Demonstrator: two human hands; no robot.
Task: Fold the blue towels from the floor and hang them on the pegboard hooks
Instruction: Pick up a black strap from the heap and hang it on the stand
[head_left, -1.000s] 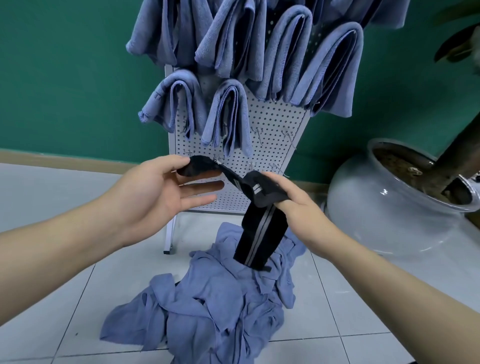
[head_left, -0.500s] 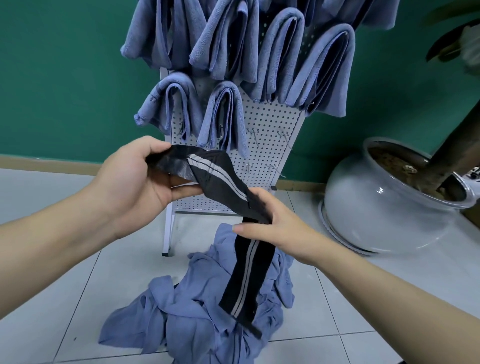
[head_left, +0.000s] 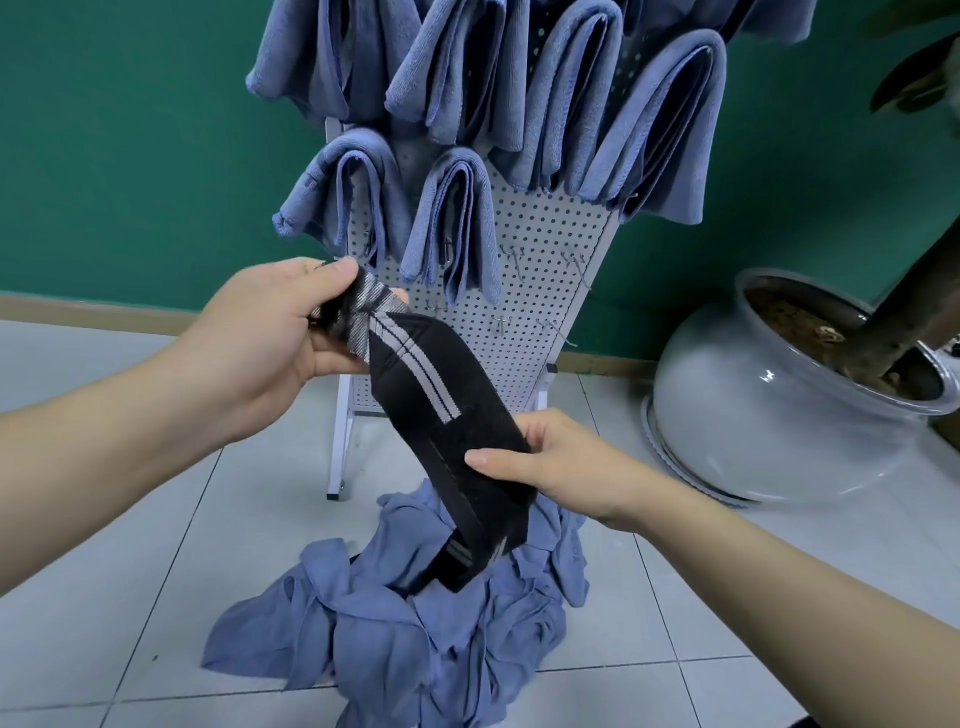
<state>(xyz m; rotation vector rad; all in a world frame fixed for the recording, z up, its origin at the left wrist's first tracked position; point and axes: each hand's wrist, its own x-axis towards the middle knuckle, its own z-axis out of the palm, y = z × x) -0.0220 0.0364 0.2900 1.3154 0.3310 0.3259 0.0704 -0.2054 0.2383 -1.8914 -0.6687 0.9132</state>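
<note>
I hold a black strap with grey stripes (head_left: 436, 410) stretched between both hands, above the floor pile. My left hand (head_left: 270, 327) pinches its upper striped end between thumb and fingers. Lower down, my right hand (head_left: 561, 462) grips the strap's wide black part, and the free end dangles over the heap. A crumpled pile of blue towels (head_left: 410, 623) lies on the tiles below. Several folded blue towels (head_left: 644, 119) hang on the white pegboard (head_left: 540, 280), whose lower part shows bare metal hooks (head_left: 566, 260).
A large white ceramic pot (head_left: 769, 415) with a plant trunk stands at the right, close to the pegboard's foot. A green wall runs behind. Grey floor tiles (head_left: 130, 519) spread to the left and front of the pile.
The strap has been pulled out straighter. My left hand moved its grip to the striped end, and my right hand slid down the strap toward its lower part.
</note>
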